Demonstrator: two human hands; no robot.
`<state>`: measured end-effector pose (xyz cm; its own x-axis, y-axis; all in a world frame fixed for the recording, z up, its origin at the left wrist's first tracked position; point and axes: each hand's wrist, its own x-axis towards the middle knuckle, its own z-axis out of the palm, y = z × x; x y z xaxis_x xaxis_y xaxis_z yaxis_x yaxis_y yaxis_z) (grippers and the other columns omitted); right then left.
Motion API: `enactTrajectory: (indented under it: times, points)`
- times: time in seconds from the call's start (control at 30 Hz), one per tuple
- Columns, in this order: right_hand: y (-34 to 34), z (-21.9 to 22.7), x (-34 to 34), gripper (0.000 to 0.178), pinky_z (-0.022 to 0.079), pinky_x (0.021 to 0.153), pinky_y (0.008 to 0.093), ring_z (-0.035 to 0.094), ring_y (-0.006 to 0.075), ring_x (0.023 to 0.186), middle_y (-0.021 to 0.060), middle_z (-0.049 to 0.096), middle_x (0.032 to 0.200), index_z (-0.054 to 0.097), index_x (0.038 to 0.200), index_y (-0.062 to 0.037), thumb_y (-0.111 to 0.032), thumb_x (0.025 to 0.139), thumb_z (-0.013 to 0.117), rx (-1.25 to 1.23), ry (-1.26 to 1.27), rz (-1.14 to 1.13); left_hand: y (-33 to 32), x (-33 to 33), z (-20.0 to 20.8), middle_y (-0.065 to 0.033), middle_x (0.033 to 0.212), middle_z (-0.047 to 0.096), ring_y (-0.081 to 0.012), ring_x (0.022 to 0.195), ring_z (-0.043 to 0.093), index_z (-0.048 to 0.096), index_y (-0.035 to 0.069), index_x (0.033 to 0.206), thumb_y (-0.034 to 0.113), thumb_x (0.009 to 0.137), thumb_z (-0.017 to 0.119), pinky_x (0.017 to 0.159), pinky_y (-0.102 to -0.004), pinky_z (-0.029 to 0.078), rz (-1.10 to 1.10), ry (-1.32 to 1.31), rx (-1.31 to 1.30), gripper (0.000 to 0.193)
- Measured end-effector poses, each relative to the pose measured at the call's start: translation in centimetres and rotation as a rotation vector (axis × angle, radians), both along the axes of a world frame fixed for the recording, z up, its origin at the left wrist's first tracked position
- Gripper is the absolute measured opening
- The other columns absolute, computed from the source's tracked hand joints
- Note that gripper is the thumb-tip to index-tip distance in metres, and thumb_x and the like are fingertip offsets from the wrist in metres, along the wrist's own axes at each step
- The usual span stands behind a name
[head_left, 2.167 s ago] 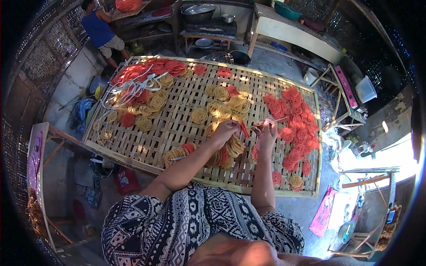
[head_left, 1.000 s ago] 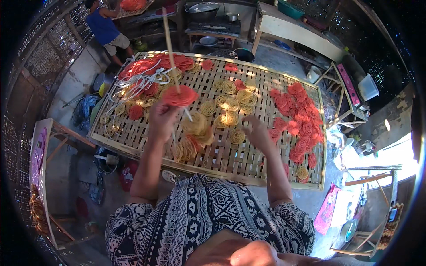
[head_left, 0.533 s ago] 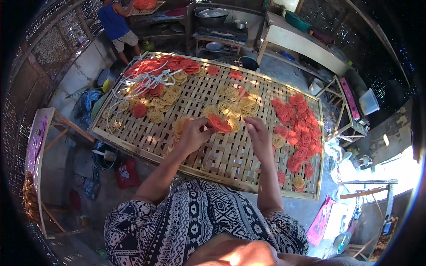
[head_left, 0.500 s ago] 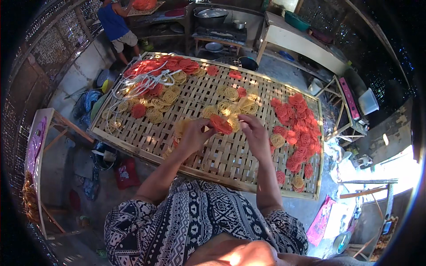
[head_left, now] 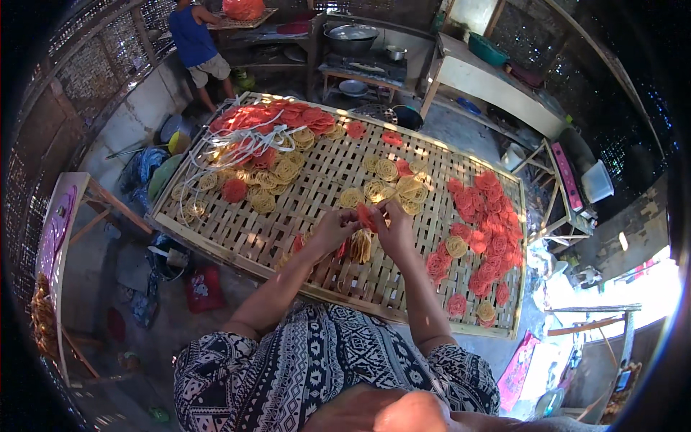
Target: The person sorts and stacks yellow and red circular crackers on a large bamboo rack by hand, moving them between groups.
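My left hand (head_left: pixel 337 230) and my right hand (head_left: pixel 395 227) are close together over the middle of a woven bamboo tray (head_left: pixel 392 299). Between their fingertips they pinch a red lacy disc of coiled strands (head_left: pixel 366 216). Just below hangs a bundle of yellow discs (head_left: pixel 360 248), edge-on; what holds it is hidden. A few yellow discs (head_left: pixel 376 190) lie just beyond my hands. Near my left wrist, more red and yellow discs are partly covered by the forearm. A heap of red discs (head_left: pixel 497 241) spreads along the tray's right side.
White strips (head_left: pixel 248 137) lie tangled over red and yellow discs at the tray's far left. Another person in a blue top (head_left: pixel 193 34) stands at the back left. Beyond the tray are a large pan (head_left: pixel 350 39) and a bench (head_left: pixel 497 79). A side table (head_left: pixel 57 223) stands left.
My right hand has moved left and closed on the red disc beside my left hand. The disc has turned more edge-on, and the yellow bundle now shows below my hands.
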<state>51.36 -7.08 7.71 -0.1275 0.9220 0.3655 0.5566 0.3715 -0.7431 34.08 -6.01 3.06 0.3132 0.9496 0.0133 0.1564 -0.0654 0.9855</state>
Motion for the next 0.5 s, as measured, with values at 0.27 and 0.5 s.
enactTrajectory:
  times: [0.27,0.5]
  points:
    - [0.8,0.3,0.3,0.007,0.048,0.066,0.0349,0.060,0.0316,0.071,0.0173,0.059,0.082,0.058,0.089,0.0038,-0.002,0.087,0.059,0.159,-0.040,-0.035,2.7,-0.8,2.9,-0.0090,0.128,0.058,-0.0152,0.105,0.059,0.057,0.002,0.124,0.016,0.087,0.064,0.085,-0.0307,0.050,0.022,-0.219,-0.033,0.040]
    - [1.0,1.9,-1.0,0.010,0.044,0.065,0.0429,0.056,0.0340,0.074,0.0162,0.055,0.079,0.053,0.082,0.0023,-0.004,0.084,0.061,0.071,-0.066,-0.099,4.4,-0.4,3.7,-0.0114,0.111,0.064,-0.0252,0.098,0.064,0.064,0.005,0.111,0.011,0.075,0.072,0.082,-0.0350,0.050,-0.189,0.137,0.491,0.038]
